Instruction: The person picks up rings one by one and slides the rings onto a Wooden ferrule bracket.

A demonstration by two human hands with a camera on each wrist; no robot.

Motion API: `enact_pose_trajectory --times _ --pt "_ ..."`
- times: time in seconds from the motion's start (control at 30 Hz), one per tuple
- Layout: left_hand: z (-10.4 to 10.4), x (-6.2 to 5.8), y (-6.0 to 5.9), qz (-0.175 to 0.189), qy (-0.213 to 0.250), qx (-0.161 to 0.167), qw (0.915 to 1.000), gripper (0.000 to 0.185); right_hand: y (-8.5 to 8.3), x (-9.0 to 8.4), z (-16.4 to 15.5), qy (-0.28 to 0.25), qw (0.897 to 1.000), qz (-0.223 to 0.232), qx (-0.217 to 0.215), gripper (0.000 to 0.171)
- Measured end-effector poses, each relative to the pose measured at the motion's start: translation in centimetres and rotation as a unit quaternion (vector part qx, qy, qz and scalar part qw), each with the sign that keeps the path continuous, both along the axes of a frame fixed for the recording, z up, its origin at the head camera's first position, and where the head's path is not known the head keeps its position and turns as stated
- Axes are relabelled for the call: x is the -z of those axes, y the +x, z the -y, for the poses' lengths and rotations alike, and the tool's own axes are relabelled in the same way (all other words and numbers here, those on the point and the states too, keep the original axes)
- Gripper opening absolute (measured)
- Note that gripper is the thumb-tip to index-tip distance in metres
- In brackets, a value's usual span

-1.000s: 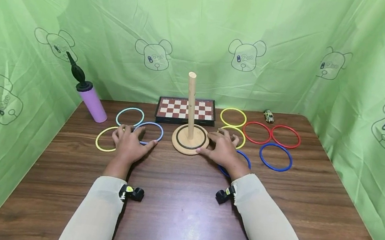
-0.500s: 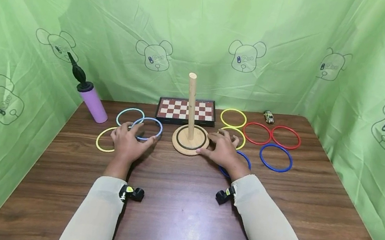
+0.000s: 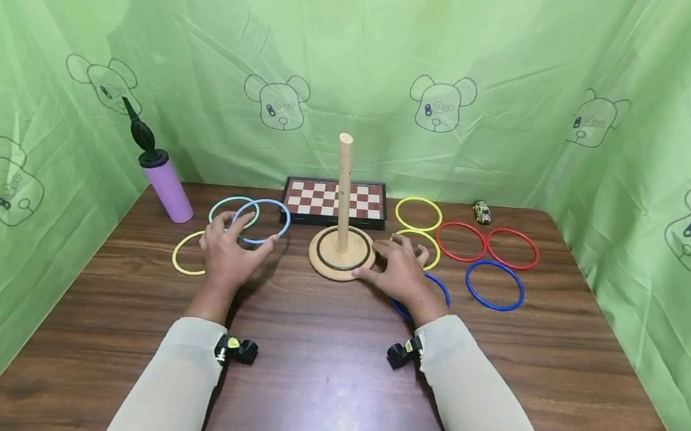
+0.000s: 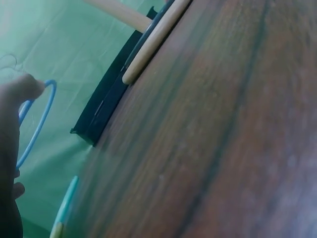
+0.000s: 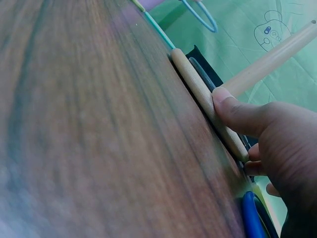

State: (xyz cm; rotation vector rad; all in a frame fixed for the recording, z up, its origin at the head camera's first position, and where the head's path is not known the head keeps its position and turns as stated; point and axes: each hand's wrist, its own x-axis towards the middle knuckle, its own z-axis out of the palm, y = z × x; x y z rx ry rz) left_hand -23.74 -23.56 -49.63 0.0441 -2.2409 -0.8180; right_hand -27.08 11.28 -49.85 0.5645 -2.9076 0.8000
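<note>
Pump [image 3: 168, 190], purple, far left. Light-blue ring [image 3: 288, 219], between thumb and fingers of left hand [image 3: 226, 253], raised off the bench [image 3: 296, 365]; a slack pinch could drop it, or its rim snag the cyan ring [image 3: 237, 197]. Wooden stand [image 3: 344, 193], upright, chessboard [image 3: 308, 196] close behind; right hand [image 3: 400, 272] grips base edge; a tug could tip it. Blue ring [image 3: 447, 288], beneath right wrist, may obstruct.

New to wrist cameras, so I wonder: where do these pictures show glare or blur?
Head view: glare on the wooden tabletop; left wrist: tabletop grain smeared, light-blue ring clearer; right wrist: grain blurred, wooden peg base clearer, lower-left corner washed pale.
</note>
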Motion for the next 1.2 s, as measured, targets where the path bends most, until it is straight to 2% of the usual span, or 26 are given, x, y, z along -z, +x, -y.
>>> enact_pose_trajectory --times 0.13,0.3,0.47,0.57,0.9,1.03,1.2 --pt "-0.1 -1.0 0.1 -0.019 0.013 0.008 0.9997 0.064 0.0 0.1 0.1 -0.004 1.000 0.002 0.000 0.081" --pt "-0.7 -3.0 0.3 -0.056 0.023 0.011 0.9981 0.063 -0.1 -0.1 0.0 -0.004 1.000 -0.003 0.003 0.081" --pt "-1.3 -5.2 0.8 -0.076 0.029 0.030 0.9962 0.063 -0.2 0.0 0.1 -0.002 1.000 -0.002 0.003 0.081" --pt "-1.7 -6.7 0.9 -0.083 0.032 0.038 0.9953 0.064 -0.2 0.1 0.1 -0.001 1.000 -0.001 -0.001 0.081" --pt "-2.9 -12.3 0.0 -0.110 0.028 0.058 0.9918 0.069 0.0 0.3 -0.1 0.000 1.000 0.003 0.003 0.081" --pt "-3.3 -13.8 -0.1 -0.108 0.038 0.064 0.9913 0.070 0.0 0.2 0.0 -0.004 1.000 0.003 0.001 0.080" --pt "-3.8 -15.0 -0.1 -0.087 0.040 0.071 0.9929 0.071 0.0 0.4 0.1 -0.007 1.000 0.000 0.003 0.080"
